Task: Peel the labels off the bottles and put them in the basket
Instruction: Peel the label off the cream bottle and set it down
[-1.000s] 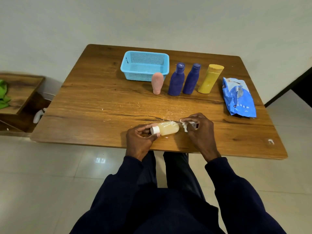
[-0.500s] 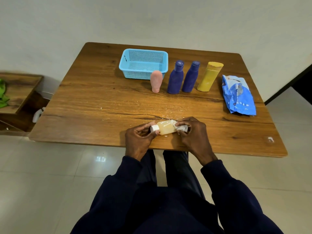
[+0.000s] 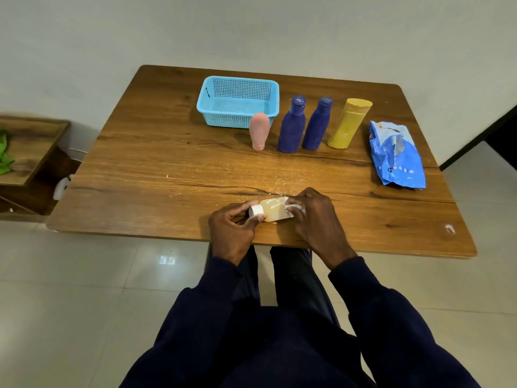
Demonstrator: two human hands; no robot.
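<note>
Pinching pale bottle (image 3: 275, 212) at cap end with left hand (image 3: 232, 232). Right hand (image 3: 317, 218) back against bottle, clutching crumpled label (image 3: 294, 209). Peel judged unfinished; basket (image 3: 215, 119) beyond bottle comes later.

Dark navy long sleeves (image 3: 201, 309), dark trousers (image 3: 291, 278)

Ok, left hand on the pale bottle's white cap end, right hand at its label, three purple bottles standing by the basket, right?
Not three. The head view shows two: a purple bottle and a second purple bottle by the basket. The rest holds: left hand at the pale bottle cap end, right hand at its label.
</note>
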